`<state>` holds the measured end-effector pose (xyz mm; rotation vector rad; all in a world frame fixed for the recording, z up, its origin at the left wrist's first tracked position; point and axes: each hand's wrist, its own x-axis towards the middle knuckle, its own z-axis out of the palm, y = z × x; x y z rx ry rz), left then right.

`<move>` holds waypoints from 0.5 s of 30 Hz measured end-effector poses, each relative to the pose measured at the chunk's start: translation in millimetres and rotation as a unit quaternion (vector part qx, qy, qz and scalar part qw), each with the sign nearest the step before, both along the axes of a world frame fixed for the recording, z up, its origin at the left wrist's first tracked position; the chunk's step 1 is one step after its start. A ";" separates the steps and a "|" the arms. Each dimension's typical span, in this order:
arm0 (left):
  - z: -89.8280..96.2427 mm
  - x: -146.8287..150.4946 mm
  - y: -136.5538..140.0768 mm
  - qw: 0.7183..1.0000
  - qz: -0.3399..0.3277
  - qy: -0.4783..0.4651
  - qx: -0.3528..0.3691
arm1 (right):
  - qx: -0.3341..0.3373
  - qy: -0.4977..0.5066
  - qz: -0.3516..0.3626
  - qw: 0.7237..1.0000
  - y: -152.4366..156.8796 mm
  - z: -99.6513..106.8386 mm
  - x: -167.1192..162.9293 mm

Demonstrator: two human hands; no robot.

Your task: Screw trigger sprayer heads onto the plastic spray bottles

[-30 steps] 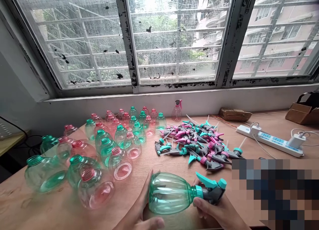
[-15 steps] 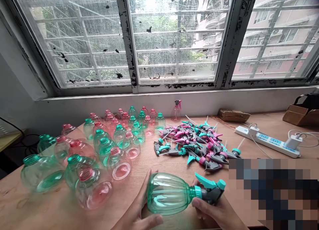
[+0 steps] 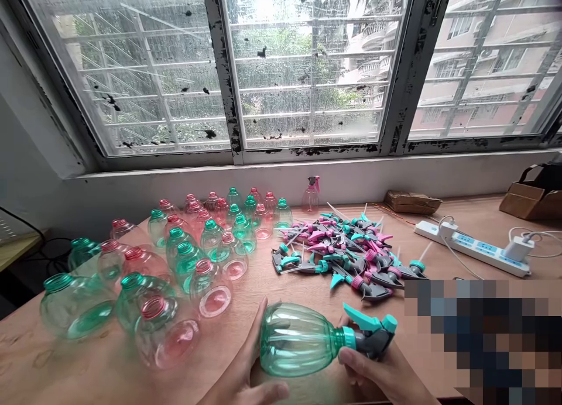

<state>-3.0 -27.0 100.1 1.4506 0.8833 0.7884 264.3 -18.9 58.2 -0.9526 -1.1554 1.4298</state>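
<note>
A clear green spray bottle [image 3: 296, 340] lies on its side in the air just above the table's front, its base to the left. My left hand [image 3: 246, 364] is wrapped round the base end, thumb below and fingers partly hidden behind it. At the neck, my right hand [image 3: 369, 367] pinches the turquoise collar [image 3: 348, 338] between thumb and fingers. The grey spray head [image 3: 373, 342] sits on the neck, its turquoise trigger [image 3: 362, 317] pointing up. Beyond my hands lies a heap of loose grey, pink and turquoise spray heads [image 3: 351, 247].
Several open green and pink bottles, such as a pink one [image 3: 164, 340], crowd the left of the wooden table [image 3: 263, 276]. A pink spray bottle [image 3: 311, 195] stands by the wall. A power strip [image 3: 474, 248] and cardboard boxes [image 3: 533, 200] are on the right.
The view has shifted very slightly. Both hands keep the same hold on the spray bottle, which has turned a little about its length.
</note>
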 end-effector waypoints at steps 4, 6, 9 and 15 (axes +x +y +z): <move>2.2 0.1 1.6 1.000 -0.012 0.001 0.001 | 0.001 0.004 0.001 1.000 -0.6 0.6 0.1; 2.3 0.2 1.3 1.000 -0.005 0.015 0.006 | 0.004 0.009 0.004 1.000 -0.8 2.4 0.4; 1.1 0.4 -0.5 0.998 0.028 0.037 0.032 | 0.006 0.016 -0.003 1.000 -1.4 6.0 0.5; 1.3 0.4 -1.3 1.000 0.019 0.005 0.015 | 0.009 0.032 0.001 0.999 -2.4 12.4 -1.0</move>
